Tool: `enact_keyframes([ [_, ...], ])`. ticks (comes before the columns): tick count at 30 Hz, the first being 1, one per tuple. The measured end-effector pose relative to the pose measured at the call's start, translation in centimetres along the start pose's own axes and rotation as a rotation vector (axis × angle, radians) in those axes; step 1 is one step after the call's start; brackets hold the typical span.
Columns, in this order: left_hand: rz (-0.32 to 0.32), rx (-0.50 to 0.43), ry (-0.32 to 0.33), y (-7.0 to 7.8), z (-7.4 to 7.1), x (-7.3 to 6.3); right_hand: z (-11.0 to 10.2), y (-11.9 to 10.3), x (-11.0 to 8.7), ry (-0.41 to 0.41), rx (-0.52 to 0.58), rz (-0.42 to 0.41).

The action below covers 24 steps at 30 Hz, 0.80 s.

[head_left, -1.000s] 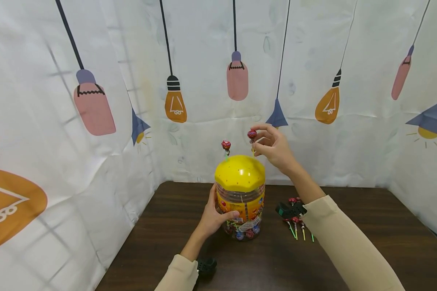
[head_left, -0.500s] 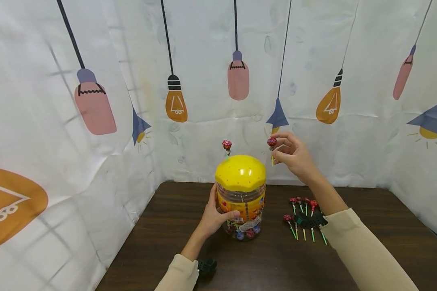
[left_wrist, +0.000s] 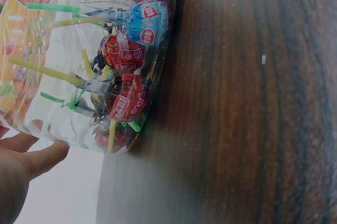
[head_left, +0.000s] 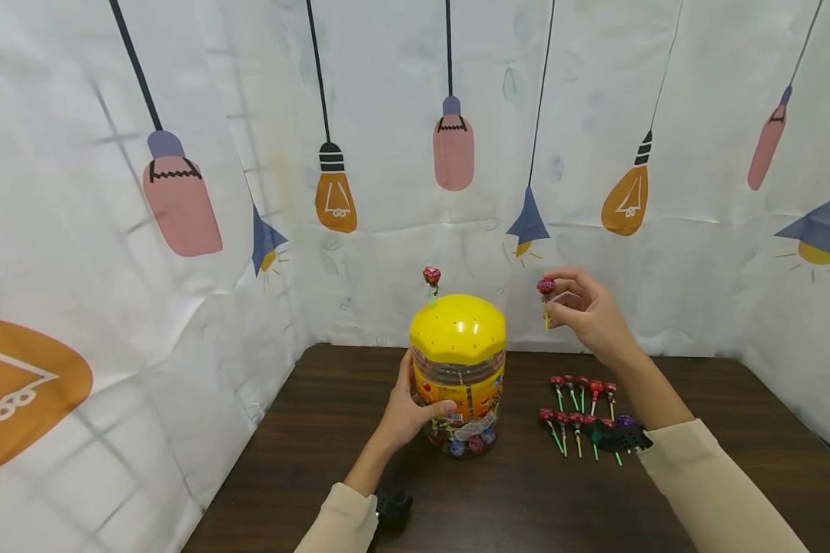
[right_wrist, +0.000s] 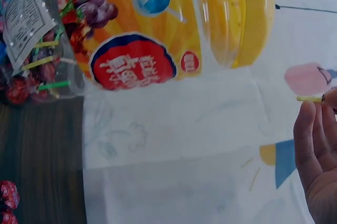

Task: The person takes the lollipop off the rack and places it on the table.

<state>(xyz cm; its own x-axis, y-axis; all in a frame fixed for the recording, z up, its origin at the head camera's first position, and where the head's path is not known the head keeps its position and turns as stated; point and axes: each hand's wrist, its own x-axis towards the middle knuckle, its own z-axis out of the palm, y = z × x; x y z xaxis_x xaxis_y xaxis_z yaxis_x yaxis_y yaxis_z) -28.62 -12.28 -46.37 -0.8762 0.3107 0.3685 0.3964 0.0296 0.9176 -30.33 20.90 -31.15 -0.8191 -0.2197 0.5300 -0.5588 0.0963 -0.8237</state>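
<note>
A clear plastic jar (head_left: 459, 395) with a domed yellow lid (head_left: 459, 329) stands on the table. Wrapped lollipops (left_wrist: 129, 98) lie inside its bottom. My left hand (head_left: 404, 415) grips the jar's left side, thumb across the front. One red lollipop (head_left: 432, 276) stands upright at the back left of the lid. To the right of the jar, above the table, my right hand (head_left: 588, 311) pinches another lollipop (head_left: 546, 287) by its yellow stick, head up. In the right wrist view that stick (right_wrist: 309, 99) shows between the fingertips.
Two rows of lollipops (head_left: 560, 418) lie on the dark wooden table (head_left: 512, 499) right of the jar, partly covered by the right wrist's black band (head_left: 615, 436). A white curtain (head_left: 387, 253) printed with lamps hangs behind the table.
My right hand has moved right and down, away from the lid, carrying the pinched lollipop. More of the rows on the table show now. My left hand and the jar stay put.
</note>
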Motion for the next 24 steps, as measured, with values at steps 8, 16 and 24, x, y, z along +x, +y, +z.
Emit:
enact_keyframes([
  [8, 0.01, 0.005, 0.002, 0.0, 0.0, 0.1, -2.4, 1.7, -2.1, 0.028, 0.039, 0.04],
  [16, 0.008, -0.001, 0.001, -0.2, 0.0, 0.1, -5.4, 4.3, -5.1, 0.06, 0.017, 0.082],
  [24, 0.016, 0.008, 0.003, -0.2, 0.0, 0.1, -8.0, 7.0, -7.8, 0.133, 0.007, 0.131],
])
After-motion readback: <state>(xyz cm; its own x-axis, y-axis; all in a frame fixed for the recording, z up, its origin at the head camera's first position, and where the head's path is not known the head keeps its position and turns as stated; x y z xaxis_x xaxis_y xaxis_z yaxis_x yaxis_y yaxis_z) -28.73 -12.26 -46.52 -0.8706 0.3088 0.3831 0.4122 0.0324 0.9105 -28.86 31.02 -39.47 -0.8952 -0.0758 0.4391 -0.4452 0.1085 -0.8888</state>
